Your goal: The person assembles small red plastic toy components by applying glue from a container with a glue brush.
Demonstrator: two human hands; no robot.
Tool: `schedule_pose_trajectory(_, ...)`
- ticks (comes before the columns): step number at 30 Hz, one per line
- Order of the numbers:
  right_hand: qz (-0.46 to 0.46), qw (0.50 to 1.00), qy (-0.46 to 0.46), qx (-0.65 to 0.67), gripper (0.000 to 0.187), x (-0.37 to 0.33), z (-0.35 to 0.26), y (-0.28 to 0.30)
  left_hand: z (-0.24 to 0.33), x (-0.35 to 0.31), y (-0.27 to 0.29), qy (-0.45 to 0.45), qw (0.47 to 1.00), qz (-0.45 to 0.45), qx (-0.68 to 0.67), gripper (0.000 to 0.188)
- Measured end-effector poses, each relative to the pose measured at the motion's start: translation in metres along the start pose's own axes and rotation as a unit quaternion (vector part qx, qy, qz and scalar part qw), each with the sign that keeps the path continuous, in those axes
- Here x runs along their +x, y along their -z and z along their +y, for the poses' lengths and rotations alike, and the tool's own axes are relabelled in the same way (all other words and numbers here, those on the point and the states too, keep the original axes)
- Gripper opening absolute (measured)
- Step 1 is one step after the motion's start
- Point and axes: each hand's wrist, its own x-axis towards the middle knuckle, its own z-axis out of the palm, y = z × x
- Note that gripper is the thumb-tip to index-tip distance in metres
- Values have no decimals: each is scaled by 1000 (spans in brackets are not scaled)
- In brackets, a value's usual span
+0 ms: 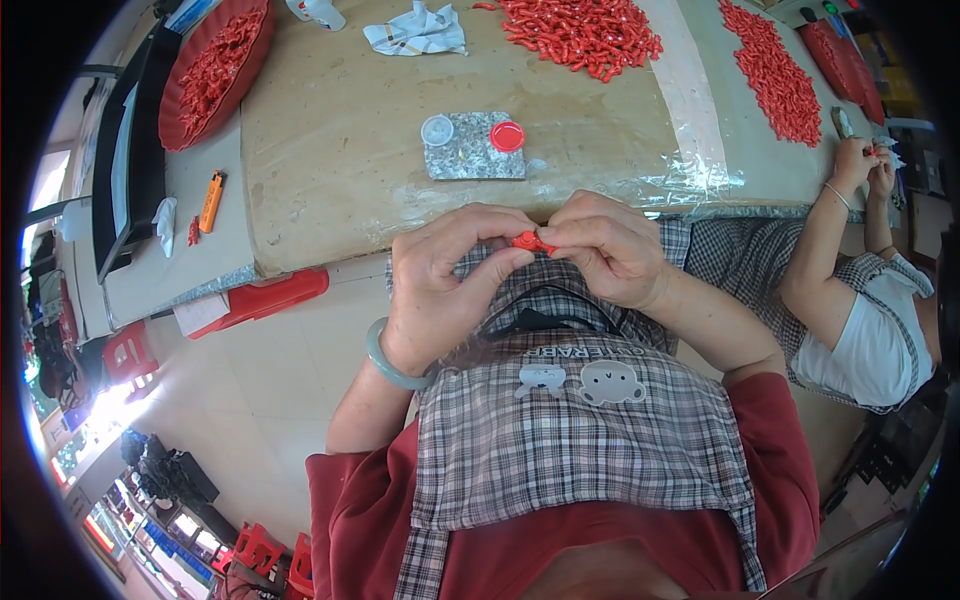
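Note:
A small glossy red figure-like piece (530, 241) is held between my two hands, just off the table's near edge. My left hand (440, 265), with a pale green bangle at its wrist, pinches one end between thumb and fingers. At the other end, my right hand (615, 250) grips the piece with thumb and fingertips. Fingers cover part of it, so its exact kind cannot be made out. In front of the hands lies a speckled grey stone slab (475, 165) bearing a small translucent round dish (437, 130) and a round red lid or dish (507, 137).
Small red pieces form a heap (585, 35) at the table's far side and another (770, 75) farther right. More fill a red tray (215, 75) at left, near an orange utility knife (212, 202). A cloth (416, 30) lies behind the slab. At right, a co-worker's hands (865, 165) hold something red.

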Motion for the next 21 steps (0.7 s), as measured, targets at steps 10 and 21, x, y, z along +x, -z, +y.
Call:
schedule_pose_trajectory(10, 2, 1000, -7, 2, 17, -2, 1, -1, 0, 1, 1, -4, 1000, -8, 16, 16)
schedule_pose_trajectory(21, 14, 998, -56, 19, 13, -6, -3, -4, 1, 2, 1, -34, 998, -7, 52, 17)
